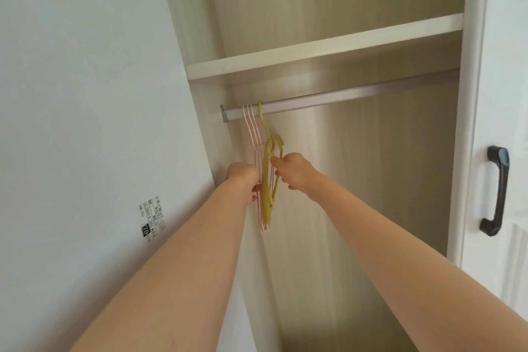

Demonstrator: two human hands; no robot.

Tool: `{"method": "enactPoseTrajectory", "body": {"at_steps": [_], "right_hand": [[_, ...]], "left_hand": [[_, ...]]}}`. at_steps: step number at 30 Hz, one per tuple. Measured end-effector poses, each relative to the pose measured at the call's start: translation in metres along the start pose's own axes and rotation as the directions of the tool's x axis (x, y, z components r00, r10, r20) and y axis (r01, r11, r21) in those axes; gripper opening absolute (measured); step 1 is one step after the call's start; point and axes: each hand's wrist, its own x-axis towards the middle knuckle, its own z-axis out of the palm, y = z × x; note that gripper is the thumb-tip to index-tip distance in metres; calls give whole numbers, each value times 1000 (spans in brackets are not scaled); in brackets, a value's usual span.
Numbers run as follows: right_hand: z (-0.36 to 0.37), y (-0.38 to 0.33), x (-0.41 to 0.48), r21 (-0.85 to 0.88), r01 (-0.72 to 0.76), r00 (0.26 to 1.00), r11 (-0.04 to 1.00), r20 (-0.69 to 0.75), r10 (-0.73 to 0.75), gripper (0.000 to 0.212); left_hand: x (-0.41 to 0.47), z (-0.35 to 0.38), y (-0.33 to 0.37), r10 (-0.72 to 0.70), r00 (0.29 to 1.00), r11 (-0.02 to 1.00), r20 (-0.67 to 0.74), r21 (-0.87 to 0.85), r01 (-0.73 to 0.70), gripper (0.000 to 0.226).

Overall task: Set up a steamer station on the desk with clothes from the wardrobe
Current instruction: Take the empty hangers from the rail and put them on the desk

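Note:
An open wardrobe holds a metal rail [343,97] under a shelf [323,47]. At the rail's left end hang three pink hangers [253,128] and a yellow hanger [267,180]; a second yellow hanger sits off the rail among them. My left hand [243,177] grips the hangers' lower part from the left. My right hand [294,171] pinches a yellow hanger from the right, just below its hook. No clothes are visible on the rail.
The open white wardrobe door [85,123] stands on the left, with a printed label [153,218]. On the right is a closed white door with a dark handle [497,190]. The rail's right part is bare.

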Motion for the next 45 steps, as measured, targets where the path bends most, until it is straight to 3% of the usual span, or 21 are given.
{"method": "enactPoseTrajectory", "body": {"at_steps": [9,13,16,23,27,31,35,40,45], "right_hand": [[5,-2,2,200,-146,989,969,52,138,46],[5,-7,2,194,-150,988,969,49,143,27],[4,-7,3,139,-159,987,977,22,158,28],[-2,-5,10,211,-233,973,949,39,230,26],[-8,-5,11,213,-245,968,946,3,250,24],[-14,-9,9,249,-238,969,939,-6,247,21],[-15,-14,8,200,-193,977,961,-55,208,20],[-25,-22,3,195,-126,984,973,-103,148,22],[-34,-27,-10,219,-102,977,970,-162,140,15]], "left_hand": [[-3,1,-13,-30,996,997,86,66,25,19],[-2,3,-14,-46,994,998,100,58,40,23],[-7,4,-12,-42,994,998,104,57,36,19],[-16,10,-7,-72,981,997,179,10,71,8],[-16,9,-3,-126,982,983,141,-114,143,18],[-9,12,1,-145,980,962,136,-213,172,41],[-9,12,6,-191,966,932,175,-275,235,49],[-24,6,18,-154,970,927,187,-313,208,30],[-43,5,18,-139,968,931,208,-307,200,28]]}}
